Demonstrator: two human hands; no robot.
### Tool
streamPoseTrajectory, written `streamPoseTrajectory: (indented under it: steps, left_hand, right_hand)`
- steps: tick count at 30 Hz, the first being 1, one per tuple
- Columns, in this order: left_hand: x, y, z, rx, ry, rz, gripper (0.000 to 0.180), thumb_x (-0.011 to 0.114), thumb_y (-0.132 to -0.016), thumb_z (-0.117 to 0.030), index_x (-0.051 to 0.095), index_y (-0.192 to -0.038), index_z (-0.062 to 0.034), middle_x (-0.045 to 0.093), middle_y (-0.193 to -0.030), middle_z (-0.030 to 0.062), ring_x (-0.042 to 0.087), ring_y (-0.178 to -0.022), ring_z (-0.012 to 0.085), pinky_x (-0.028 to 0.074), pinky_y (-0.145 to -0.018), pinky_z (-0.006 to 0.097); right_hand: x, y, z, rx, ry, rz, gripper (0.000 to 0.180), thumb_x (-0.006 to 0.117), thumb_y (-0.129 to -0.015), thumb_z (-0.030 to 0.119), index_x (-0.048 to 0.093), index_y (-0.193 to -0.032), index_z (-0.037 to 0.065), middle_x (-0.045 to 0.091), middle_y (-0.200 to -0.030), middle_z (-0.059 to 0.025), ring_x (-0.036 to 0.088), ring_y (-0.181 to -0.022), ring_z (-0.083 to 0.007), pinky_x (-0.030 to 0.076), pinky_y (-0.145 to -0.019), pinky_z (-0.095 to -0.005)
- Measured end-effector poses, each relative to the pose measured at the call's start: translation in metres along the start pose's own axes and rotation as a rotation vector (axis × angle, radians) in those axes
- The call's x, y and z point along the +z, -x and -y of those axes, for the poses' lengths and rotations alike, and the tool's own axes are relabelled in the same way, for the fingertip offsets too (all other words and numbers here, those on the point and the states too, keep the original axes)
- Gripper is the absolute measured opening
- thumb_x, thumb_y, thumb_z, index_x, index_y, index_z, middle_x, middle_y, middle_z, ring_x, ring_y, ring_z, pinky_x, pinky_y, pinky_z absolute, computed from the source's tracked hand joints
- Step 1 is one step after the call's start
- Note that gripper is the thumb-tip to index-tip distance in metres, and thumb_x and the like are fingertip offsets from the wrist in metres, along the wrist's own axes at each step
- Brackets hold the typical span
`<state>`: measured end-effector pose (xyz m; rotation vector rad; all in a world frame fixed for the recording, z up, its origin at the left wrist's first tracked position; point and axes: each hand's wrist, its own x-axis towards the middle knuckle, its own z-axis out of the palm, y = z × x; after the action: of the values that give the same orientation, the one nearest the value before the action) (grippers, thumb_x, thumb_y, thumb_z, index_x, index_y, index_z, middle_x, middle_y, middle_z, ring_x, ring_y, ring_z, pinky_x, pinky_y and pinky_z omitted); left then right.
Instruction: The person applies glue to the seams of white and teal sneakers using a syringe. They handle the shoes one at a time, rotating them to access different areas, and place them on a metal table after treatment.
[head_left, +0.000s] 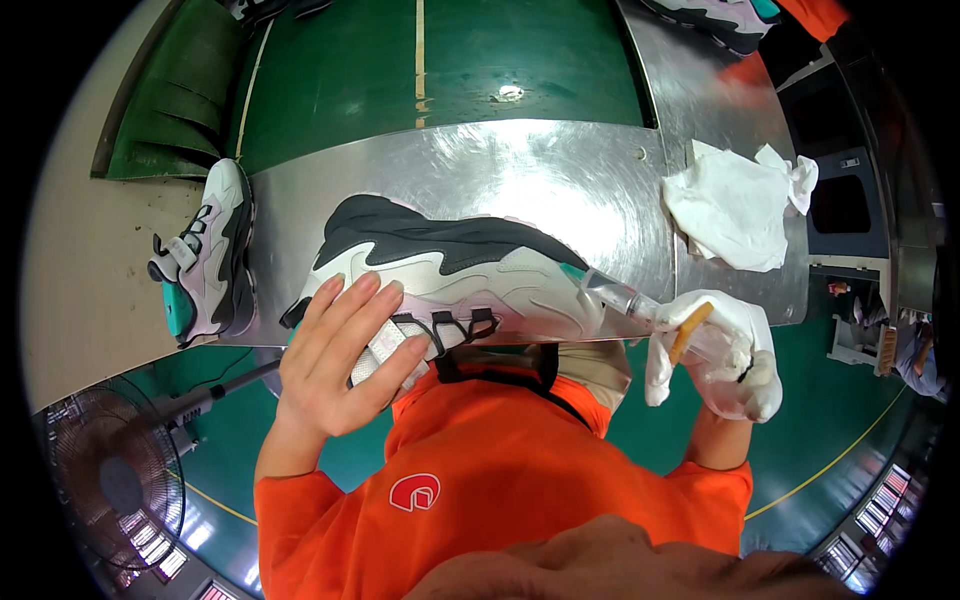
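A large white, grey and lilac sneaker [440,275] lies on its side on the metal table, its thick black sole facing away from me. A teal patch shows near its right end. My left hand [345,350], bare, grips the sneaker near its opening, with fingers spread over the side and thumb on the pale tongue. In a white glove, my right hand [715,350] is closed on a clear syringe [622,298]. The syringe points left, and its front end meets the sneaker's right end. A short tan strip [690,333] crosses the gloved fingers; its kind is unclear.
A similar sneaker [210,255] stands at the left, with another shoe [715,20] at the top right. White cloth [730,205] lies crumpled on the table's right side. Beyond the metal edge runs a green belt [450,70]. A fan [115,480] stands lower left.
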<state>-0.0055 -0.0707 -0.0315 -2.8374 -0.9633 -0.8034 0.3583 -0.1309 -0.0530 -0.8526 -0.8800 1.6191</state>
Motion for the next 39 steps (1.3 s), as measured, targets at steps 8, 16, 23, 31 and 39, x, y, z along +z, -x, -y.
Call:
streamPoseTrajectory:
  steps: [8, 16, 23, 31, 39]
  left_hand:
    - [0.002, 0.001, -0.021, -0.008, -0.128, -0.002, 0.019, 0.072, -0.083, -0.017, 0.070, -0.102, -0.0157, 0.069, -0.110, 0.0183, 0.067, -0.104, 0.0346, 0.055, -0.089, 0.047]
    - [0.008, 0.012, -0.040, -0.037, -0.208, -0.029, 0.033, 0.077, -0.079, -0.021, 0.067, -0.110, -0.0142, 0.068, -0.114, 0.0204, 0.067, -0.102, 0.0356, 0.055, -0.088, 0.046]
    - [0.009, 0.013, -0.044, -0.042, -0.215, -0.036, 0.038, 0.076, -0.077, -0.020, 0.066, -0.113, -0.0136, 0.067, -0.114, 0.0208, 0.067, -0.103, 0.0366, 0.054, -0.087, 0.046]
    - [0.012, 0.014, -0.043, -0.030, -0.219, -0.066, 0.039, 0.077, -0.074, -0.019, 0.067, -0.111, -0.0130, 0.067, -0.114, 0.0206, 0.067, -0.101, 0.0364, 0.055, -0.086, 0.047]
    - [0.007, 0.009, -0.042, -0.020, -0.165, -0.022, 0.055, 0.085, -0.064, -0.009, 0.062, -0.114, -0.0073, 0.062, -0.122, 0.0218, 0.065, -0.103, 0.0413, 0.053, -0.089, 0.049]
  right_hand:
    - [-0.004, 0.006, -0.007, -0.018, -0.088, 0.003, 0.114, 0.087, -0.046, 0.062, 0.051, -0.118, -0.018, 0.066, -0.090, -0.0286, 0.065, -0.057, -0.0326, 0.053, -0.058, -0.0354]
    - [0.007, 0.020, -0.030, -0.110, -0.264, -0.128, 0.102, 0.082, -0.045, 0.047, 0.050, -0.116, -0.020, 0.064, -0.080, -0.0279, 0.061, -0.053, -0.0347, 0.053, -0.058, -0.0380]
    - [0.023, 0.035, -0.041, -0.171, -0.363, -0.188, 0.100, 0.080, -0.047, 0.042, 0.049, -0.117, -0.022, 0.060, -0.074, -0.0271, 0.059, -0.052, -0.0359, 0.055, -0.059, -0.0420]
    - [0.047, 0.041, -0.039, -0.197, -0.277, -0.325, 0.102, 0.082, -0.050, 0.050, 0.050, -0.116, -0.021, 0.061, -0.084, -0.0258, 0.061, -0.054, -0.0344, 0.055, -0.058, -0.0392]
    - [0.064, 0.043, -0.031, -0.188, -0.058, -0.284, 0.106, 0.084, -0.055, 0.057, 0.050, -0.117, -0.022, 0.064, -0.094, -0.0245, 0.065, -0.062, -0.0316, 0.050, -0.054, -0.0323]
